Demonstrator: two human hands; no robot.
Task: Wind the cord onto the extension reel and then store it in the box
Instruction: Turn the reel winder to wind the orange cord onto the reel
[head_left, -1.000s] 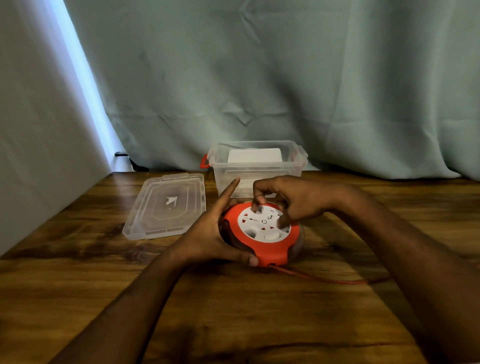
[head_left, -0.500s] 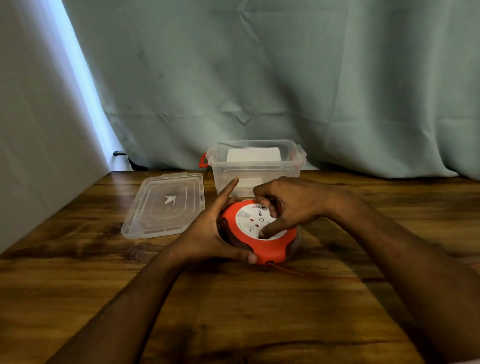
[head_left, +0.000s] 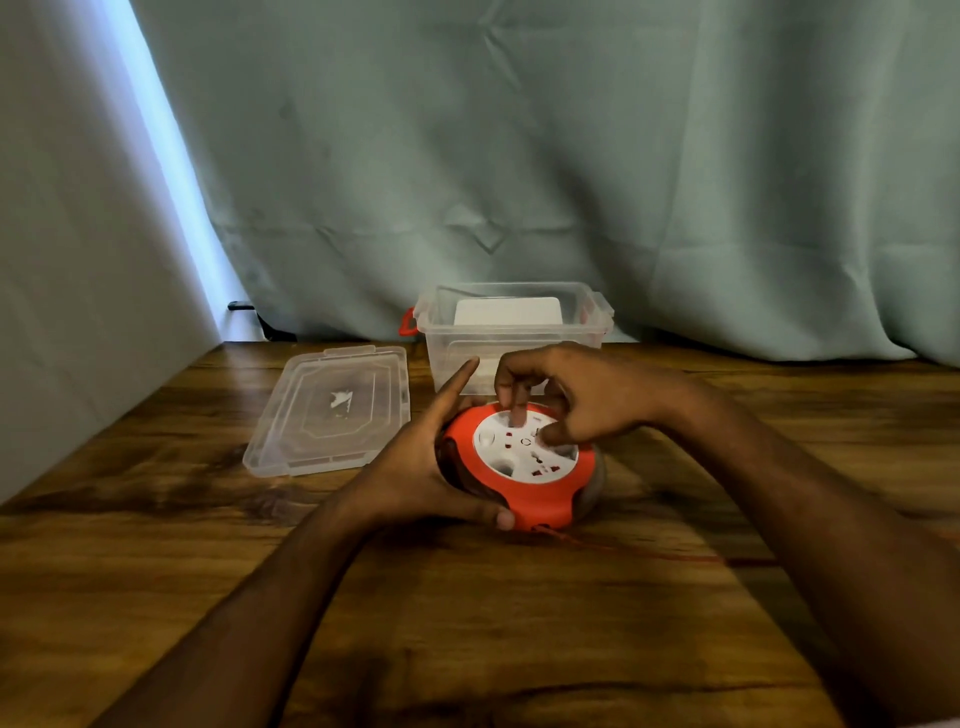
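- Presently, the extension reel (head_left: 519, 462), orange with a white socket face, is sitting on the wooden table (head_left: 467, 623), tilted so its face is angling toward the camera.
- The left hand (head_left: 421, 467) is cupping the reel's left side: thumb lying along the near lower edge, index finger pointing up past the far rim.
- The right hand (head_left: 571, 400) is reaching over from the right, its curled fingers pressing down onto the white face; 1 fingertip is planted near the far edge. Whether they are pinching a knob cannot be told.
- The cord (head_left: 623, 551), red, is leaving the reel's near lower edge and trailing right across the table, under the right forearm.
- The box (head_left: 514, 332), clear plastic with red latches, is standing open just behind the reel.
- The lid (head_left: 332, 410) is lying flat to the box's left, apart from both hands.
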